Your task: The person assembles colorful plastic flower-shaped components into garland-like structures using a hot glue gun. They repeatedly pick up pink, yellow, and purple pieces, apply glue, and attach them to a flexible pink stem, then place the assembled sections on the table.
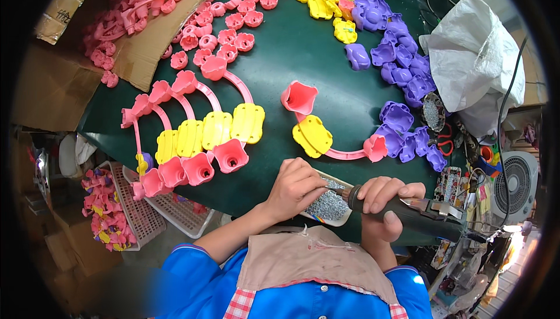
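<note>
My right hand is wrapped round a black electric screwdriver, whose bit points left. At the bit's tip, the fingers of my left hand are pinched together; whatever they hold is too small to make out. Under both hands lies a pale tray of small silvery screws. Just beyond it on the green table rests a toy-like part: a yellow plate on a curved pink arm, with a pink flared cup at one end and a smaller pink cup at the other.
Several similar pink-and-yellow assemblies stand in a row at left. Loose pink cups, yellow pieces and purple shells lie farther back. A cardboard box, white sack, red-handled scissors and fan flank the table.
</note>
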A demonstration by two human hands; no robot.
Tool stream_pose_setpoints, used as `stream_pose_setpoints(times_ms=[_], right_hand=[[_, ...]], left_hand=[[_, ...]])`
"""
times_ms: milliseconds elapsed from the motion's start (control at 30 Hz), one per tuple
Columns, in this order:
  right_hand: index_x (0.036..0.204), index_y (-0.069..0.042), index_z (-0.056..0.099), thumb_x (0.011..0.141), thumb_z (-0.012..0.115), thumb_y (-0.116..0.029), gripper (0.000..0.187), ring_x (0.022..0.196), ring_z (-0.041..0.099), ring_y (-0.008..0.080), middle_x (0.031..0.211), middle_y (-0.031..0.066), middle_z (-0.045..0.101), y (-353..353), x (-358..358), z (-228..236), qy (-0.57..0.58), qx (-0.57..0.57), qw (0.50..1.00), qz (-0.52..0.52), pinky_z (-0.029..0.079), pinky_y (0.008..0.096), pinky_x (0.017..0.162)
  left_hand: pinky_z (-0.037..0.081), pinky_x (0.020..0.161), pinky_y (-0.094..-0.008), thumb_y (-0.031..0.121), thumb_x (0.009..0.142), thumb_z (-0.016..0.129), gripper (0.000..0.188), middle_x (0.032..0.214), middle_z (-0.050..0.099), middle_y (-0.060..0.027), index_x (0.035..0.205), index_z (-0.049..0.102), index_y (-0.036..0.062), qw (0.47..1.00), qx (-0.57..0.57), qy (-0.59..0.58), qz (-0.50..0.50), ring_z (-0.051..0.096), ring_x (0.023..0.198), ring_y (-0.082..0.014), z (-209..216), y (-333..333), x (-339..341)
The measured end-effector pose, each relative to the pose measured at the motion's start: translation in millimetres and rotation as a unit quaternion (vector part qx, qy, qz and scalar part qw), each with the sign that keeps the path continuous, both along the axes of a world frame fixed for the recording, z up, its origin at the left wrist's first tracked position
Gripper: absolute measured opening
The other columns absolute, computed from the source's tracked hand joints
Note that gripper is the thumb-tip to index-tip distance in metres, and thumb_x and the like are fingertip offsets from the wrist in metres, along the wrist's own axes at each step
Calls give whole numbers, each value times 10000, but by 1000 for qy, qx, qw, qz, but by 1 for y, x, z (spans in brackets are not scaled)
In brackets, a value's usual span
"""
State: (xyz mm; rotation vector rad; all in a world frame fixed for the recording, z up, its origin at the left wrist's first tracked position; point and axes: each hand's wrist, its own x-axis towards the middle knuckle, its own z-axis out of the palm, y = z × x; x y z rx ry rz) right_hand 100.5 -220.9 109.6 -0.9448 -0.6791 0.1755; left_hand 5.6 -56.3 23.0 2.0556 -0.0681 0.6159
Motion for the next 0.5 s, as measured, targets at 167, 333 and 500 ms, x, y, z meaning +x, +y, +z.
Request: stream_pose_setpoints(times_ms=[167, 333, 500], right_hand=[[1157, -98, 442, 903, 735, -197, 400, 622, 591, 203, 746, 82, 597, 2, 2, 3, 0, 11, 1000, 0, 543, 404, 683], [1157, -99, 441, 906, 729, -199, 396, 628, 591, 203, 746, 82, 596, 4, 1, 5, 1, 12, 1000, -1, 543, 403, 687], [1185, -92, 418, 923, 706, -158, 394, 662, 600, 211, 761, 91, 601, 6, 1, 6, -3, 0, 1000, -1, 546, 412, 702]], left_hand=[[407, 794, -365, 80, 747, 844, 183, 846, 648, -21, 900, 742, 78, 1000, -24, 1, -1, 582, 831, -227, 4, 3, 0], [409, 786, -363, 74, 779, 820, 146, 856, 647, -28, 893, 727, 73, 998, -63, 8, -2, 582, 844, -230, 5, 3, -3], [445, 771, -381, 42, 759, 807, 153, 851, 645, -25, 887, 723, 55, 998, 42, -46, 23, 593, 823, -231, 9, 1, 1]])
